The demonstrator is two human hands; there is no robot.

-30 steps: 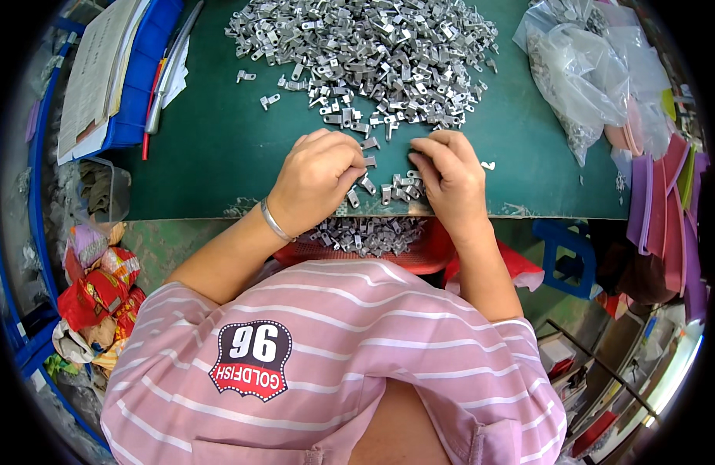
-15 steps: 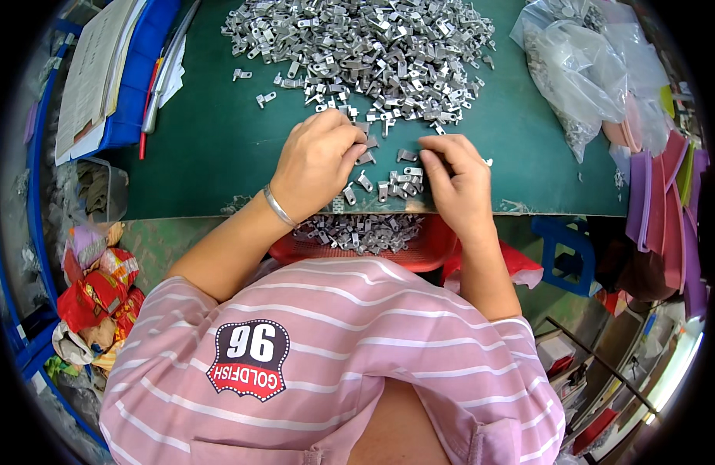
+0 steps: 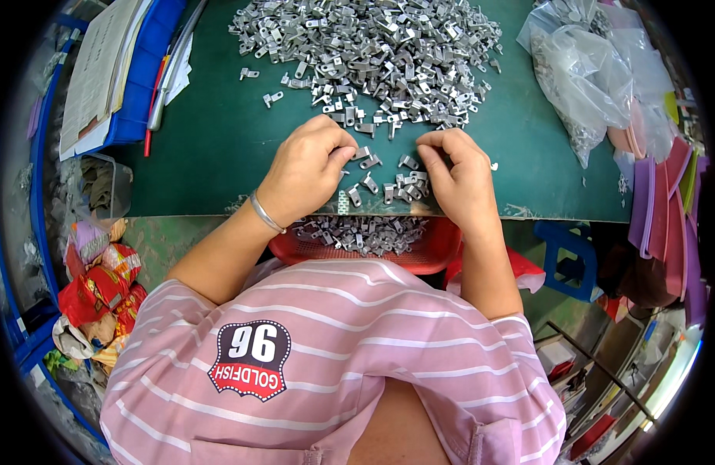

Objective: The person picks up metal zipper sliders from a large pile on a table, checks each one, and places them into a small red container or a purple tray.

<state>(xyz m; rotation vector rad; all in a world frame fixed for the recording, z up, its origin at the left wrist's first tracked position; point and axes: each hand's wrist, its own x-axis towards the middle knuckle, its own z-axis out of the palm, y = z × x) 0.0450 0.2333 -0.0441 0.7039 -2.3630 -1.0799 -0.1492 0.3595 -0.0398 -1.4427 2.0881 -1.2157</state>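
Over the green worktop (image 3: pixel 210 170), the left hand (image 3: pixel 303 167) has its thumb and first finger bent together, just beside two loose brackets (image 3: pixel 370 161); whether it pinches anything cannot be told. The right hand (image 3: pixel 464 178) is curled, thumb and first finger near each other, with nothing plain between them, though a hidden piece cannot be ruled out. Compared with half a second ago, the left fingers sit a little further left, so both brackets show more fully, while the right fingertips are closer to the single bracket (image 3: pixel 408 161) between the hands. I judge this a moment between grasps, with plenty of pieces lying loose.

Nearer the person, two more brackets (image 3: pixel 363 189) lie by the left thumb, and a small cluster (image 3: pixel 408 187) of them lies beside the right hand. Below the worktop's near edge, a red basket (image 3: pixel 290 249) holds metal pieces. Beyond the hands spreads a big pile (image 3: pixel 373 54) of brackets, with two strays (image 3: pixel 273 98) to its left. Farther out are a clear bag (image 3: pixel 578 77) on the right and a blue tray (image 3: pixel 144 97) with papers (image 3: pixel 101 70) on the left.
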